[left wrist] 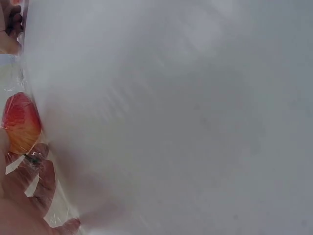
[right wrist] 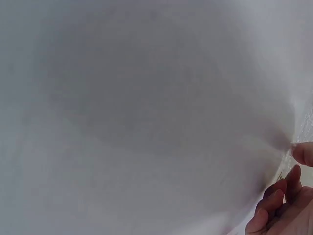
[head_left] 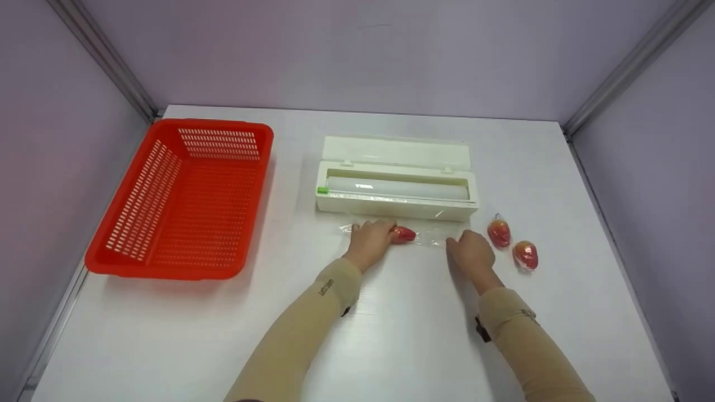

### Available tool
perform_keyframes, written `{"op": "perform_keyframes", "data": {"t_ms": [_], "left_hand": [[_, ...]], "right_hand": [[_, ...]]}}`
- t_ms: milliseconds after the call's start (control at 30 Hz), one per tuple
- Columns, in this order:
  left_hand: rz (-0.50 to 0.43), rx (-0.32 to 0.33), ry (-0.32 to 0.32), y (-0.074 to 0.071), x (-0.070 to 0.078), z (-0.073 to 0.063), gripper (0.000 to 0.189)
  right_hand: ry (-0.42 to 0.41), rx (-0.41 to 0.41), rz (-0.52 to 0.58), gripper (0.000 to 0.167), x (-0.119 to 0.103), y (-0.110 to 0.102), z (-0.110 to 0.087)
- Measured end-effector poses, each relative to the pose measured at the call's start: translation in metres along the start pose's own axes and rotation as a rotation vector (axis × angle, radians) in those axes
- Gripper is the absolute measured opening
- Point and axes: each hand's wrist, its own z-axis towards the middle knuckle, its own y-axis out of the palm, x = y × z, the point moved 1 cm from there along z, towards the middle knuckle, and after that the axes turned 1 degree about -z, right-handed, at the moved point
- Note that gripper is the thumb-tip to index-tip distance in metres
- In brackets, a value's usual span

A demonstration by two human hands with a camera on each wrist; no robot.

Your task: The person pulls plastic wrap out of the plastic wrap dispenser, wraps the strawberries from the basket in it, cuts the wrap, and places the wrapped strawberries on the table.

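Note:
A red-and-yellow fruit (head_left: 403,235) with a dark stem lies on a strip of clear plastic wrap (head_left: 433,234) in front of the white wrap dispenser (head_left: 396,209). My left hand (head_left: 371,243) grips the fruit at its yellow stem end, and in the left wrist view the film shows around the fruit (left wrist: 22,120) and the fingers. At the film's right end, my right hand (head_left: 472,255) pinches the edge between thumb and curled fingers. The dispenser's lid (head_left: 396,151) stands raised, with a roll of film (head_left: 396,187) inside.
Two similar fruits wrapped in film, one upper (head_left: 499,232) and one lower (head_left: 525,255), lie to the right of my right hand. A red plastic basket (head_left: 254,206) stands on the left of the white table (head_left: 391,346). Pale walls (head_left: 357,56) enclose the table at the back and sides.

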Motion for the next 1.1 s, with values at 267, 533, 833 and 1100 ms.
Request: {"op": "perform_keyframes", "data": {"t_ms": [267, 533, 833, 1100], "left_hand": [[-0.037, -0.019, -0.029, -0.003, 0.002, 0.001, 0.031], [-0.042, -0.047, -0.046, -0.001, 0.002, 0.0, 0.037], [-0.199, -0.002, -0.049, -0.016, -0.017, -0.005, 0.025], [-0.084, 0.046, -0.09, -0.033, -0.044, -0.021, 0.018]], "right_hand": [[-0.593, 0.249, 0.159, 0.018, -0.041, 0.015, -0.037], [-0.675, 0.279, 0.179, 0.027, -0.077, 0.031, -0.039], [-0.651, 0.257, 0.172, 0.019, -0.089, 0.032, -0.024], [-0.603, 0.259, 0.193, 0.015, -0.088, 0.033, -0.016]]}}
